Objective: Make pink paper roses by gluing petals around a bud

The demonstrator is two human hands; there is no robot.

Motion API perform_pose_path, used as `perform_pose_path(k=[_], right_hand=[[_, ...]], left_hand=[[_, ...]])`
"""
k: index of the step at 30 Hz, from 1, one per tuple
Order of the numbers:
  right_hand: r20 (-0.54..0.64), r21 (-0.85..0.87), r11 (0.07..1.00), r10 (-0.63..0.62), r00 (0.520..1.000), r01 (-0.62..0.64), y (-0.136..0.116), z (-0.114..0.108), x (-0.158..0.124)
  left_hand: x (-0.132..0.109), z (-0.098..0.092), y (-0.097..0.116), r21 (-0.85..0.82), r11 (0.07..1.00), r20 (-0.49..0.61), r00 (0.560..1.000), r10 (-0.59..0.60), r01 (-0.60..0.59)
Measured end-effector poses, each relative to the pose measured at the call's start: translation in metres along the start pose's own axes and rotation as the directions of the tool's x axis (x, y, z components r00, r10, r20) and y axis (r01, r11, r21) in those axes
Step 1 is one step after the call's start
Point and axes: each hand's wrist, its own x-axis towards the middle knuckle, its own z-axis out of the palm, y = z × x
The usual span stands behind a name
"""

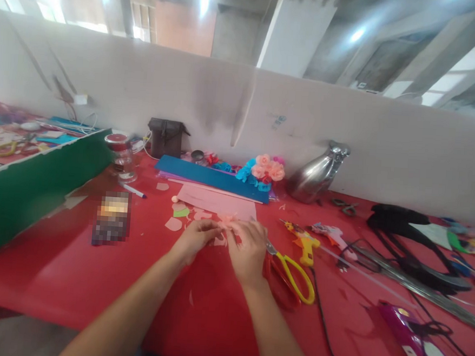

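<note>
Both my hands meet over the middle of the red table. My left hand pinches a small pink paper flower from the left. Fingers of my right hand close on the same flower from the other side and hide part of it. Cut pink petal pieces and a green paper scrap lie just left of the hands. Behind them is a pink paper sheet. Scissors with yellow handles rest beside my right hand, and a yellow glue gun lies further right.
A blue sheet stack and finished paper flowers are at the back. A steel jug stands right, a glass jar left. A green divider edges the left side. Cords and a purple device occupy the right.
</note>
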Motion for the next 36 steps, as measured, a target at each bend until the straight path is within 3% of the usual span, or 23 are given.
perform_pose_path(k=[11, 23, 29, 36], right_hand=[[-0.016, -0.037, 0.999, 0.004, 1.0, -0.005, 0.002, 0.0, 0.0], [0.02, 0.051, 0.996, 0.069, 0.997, -0.07, 0.002, -0.002, 0.0], [0.038, 0.068, 0.997, 0.035, 0.999, -0.038, 0.0, -0.002, -0.001], [-0.035, 0.185, 0.982, 0.033, 0.999, -0.026, -0.004, -0.01, -0.006]], left_hand=[[-0.002, 0.0, 0.002, 0.017, 1.0, 0.026, 1.0, -0.006, 0.006], [0.001, -0.001, -0.004, 0.064, 0.997, 0.034, 0.998, 0.05, -0.052], [-0.002, -0.001, -0.001, 0.084, 0.995, 0.014, 0.998, 0.056, -0.057], [-0.002, -0.003, 0.003, 0.062, 0.989, 0.073, 0.989, 0.128, -0.133]])
